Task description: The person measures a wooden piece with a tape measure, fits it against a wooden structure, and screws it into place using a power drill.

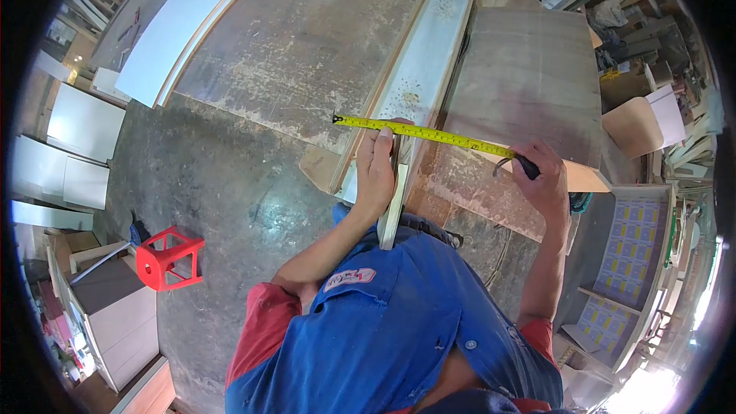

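A yellow tape measure blade [452, 138] is drawn out from left to right across a narrow wooden piece. My right hand [541, 176] is wrapped round the dark tape case [527, 167] at the blade's right end. With its thumb on the blade, my left hand [376, 172] pinches the blade and the top of the wooden piece [394, 207], whose lower end rests near my blue work clothes. The blade's metal hook [336, 119] sticks out free to the left of my left hand. Behind the blade lies a long, pale, wood-edged panel [418, 69].
A large worn work surface [291, 46] spreads ahead, with a white curved-looking panel [192, 23] at its left and a grey board [529, 77] at its right. A red stool [170, 258] stands on the floor at left. Shelving [629, 253] stands at right.
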Demonstrator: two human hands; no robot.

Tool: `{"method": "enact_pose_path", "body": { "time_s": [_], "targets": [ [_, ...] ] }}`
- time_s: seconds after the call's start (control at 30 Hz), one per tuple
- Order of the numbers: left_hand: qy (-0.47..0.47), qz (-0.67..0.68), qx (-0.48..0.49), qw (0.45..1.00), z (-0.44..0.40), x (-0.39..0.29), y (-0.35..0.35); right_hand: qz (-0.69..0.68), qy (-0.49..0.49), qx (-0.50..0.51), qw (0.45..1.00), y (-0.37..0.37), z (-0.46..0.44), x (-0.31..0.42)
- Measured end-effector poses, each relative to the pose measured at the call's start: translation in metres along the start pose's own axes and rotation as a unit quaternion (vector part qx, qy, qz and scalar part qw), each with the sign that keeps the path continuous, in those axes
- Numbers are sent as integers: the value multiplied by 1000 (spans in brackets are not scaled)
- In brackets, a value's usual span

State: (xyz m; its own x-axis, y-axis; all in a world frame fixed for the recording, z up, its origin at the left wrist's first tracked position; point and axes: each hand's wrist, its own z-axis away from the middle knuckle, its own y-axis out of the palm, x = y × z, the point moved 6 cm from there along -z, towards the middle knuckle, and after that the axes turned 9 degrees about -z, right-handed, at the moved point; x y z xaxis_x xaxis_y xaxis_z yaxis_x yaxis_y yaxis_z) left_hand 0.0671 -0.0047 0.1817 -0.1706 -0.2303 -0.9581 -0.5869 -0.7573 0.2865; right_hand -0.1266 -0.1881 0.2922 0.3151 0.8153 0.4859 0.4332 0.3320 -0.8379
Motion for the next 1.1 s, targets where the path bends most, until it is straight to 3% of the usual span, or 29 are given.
{"method": "enact_pose_path", "body": {
  "time_s": [0.33, 0.7, 0.8, 0.87, 1.0, 1.07, 1.1],
  "targets": [
    [-6, 6, -1, 1000, -1, 0, 1, 0, -4, -10, 1000, 6, 1, -6],
    [-21, -114, 9, 993, -6, 11, -7, -36, 25, -36, 998, 17, 12, -16],
    [-35, -112, 27, 993, -11, 24, -7, -56, 61, -50, 995, 26, 21, -27],
    [-57, -14, 44, 997, -14, 35, -2, -79, 111, -69, 988, 34, 32, -34],
    [-36, -173, 103, 979, -21, 69, -12, -158, 199, -125, 959, 62, 57, -47],
    [-34, -166, 119, 978, -42, 74, -30, -156, 247, -93, 952, 87, 71, -66],
    [-26, -195, 66, 978, -56, 65, -42, -117, 258, -116, 952, 105, 82, -80]
  ]
}}
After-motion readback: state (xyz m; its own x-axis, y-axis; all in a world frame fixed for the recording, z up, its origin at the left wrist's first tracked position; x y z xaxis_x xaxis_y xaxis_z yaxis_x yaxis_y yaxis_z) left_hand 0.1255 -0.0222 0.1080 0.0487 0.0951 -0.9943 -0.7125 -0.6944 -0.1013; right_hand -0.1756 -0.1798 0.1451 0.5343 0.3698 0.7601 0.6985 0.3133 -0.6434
